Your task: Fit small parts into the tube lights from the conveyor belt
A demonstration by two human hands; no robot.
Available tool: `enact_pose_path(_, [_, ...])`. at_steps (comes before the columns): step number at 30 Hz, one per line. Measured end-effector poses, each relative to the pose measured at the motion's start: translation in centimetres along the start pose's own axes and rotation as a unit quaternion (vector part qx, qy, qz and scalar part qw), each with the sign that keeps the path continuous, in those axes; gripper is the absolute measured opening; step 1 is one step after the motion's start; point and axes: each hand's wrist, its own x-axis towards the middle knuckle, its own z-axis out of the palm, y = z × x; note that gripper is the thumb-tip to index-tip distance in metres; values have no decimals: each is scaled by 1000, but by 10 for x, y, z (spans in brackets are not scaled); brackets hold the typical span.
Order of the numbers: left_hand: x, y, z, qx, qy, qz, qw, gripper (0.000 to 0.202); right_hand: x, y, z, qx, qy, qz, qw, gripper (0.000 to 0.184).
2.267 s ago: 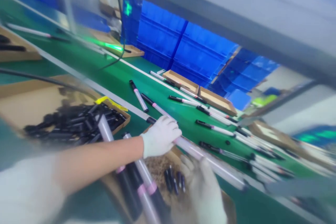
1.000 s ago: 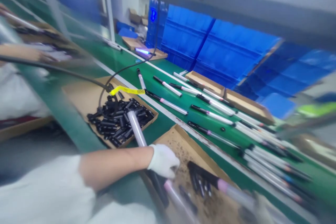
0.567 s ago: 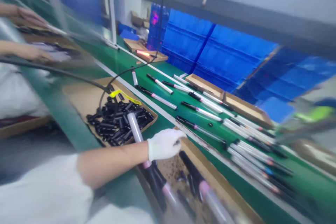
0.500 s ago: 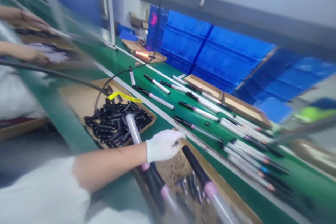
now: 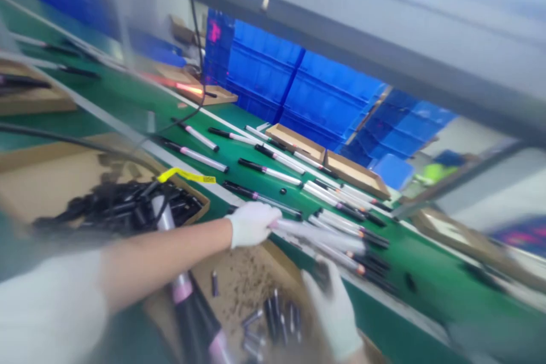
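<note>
A bundle of clear tubes (image 5: 318,237) lies across the edge of the green conveyor belt (image 5: 430,273), motion-blurred, with its near end at the left hand (image 5: 253,224). The left hand, in a white glove, is closed around that near end and grasps the bundle. The right hand (image 5: 331,313), also gloved, is below the far part of the bundle with its fingers (image 5: 321,280) reaching up near the tubes. Blur prevents confirming whether it is gripping or touching them.

Below both hands is a cardboard tray (image 5: 239,278) strewn with brown debris, holding a small group of short metal-and-dark pieces (image 5: 273,318). A pink-banded black tube (image 5: 194,318) lies in the foreground, just left of that tray and under the left forearm. Left of the forearm, a second tray (image 5: 51,182) holds a heap of black parts (image 5: 115,207), with a clear tube (image 5: 164,219) standing tilted at its near edge. A yellow tag (image 5: 185,176) lies at that tray's far rim, and a black cable (image 5: 72,137) runs just behind it.

Black-and-white pens (image 5: 264,172) lie in loose rows on the belt beyond the hands. Two shallow cardboard trays (image 5: 294,142) sit at the far belt edge, with blue crates (image 5: 298,91) stacked behind them. A grey beam (image 5: 341,51) crosses overhead.
</note>
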Motion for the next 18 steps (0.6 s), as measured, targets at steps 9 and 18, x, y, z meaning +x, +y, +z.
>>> enact_pose_path(9, [45, -43, -3, -223, 61, -233, 944, 56, 102, 59, -37, -280, -88, 74, 953, 69])
enact_pose_path(18, [65, 28, 66, -694, -131, -395, 588, 26, 171, 27, -1, -341, -216, 62, 913, 91])
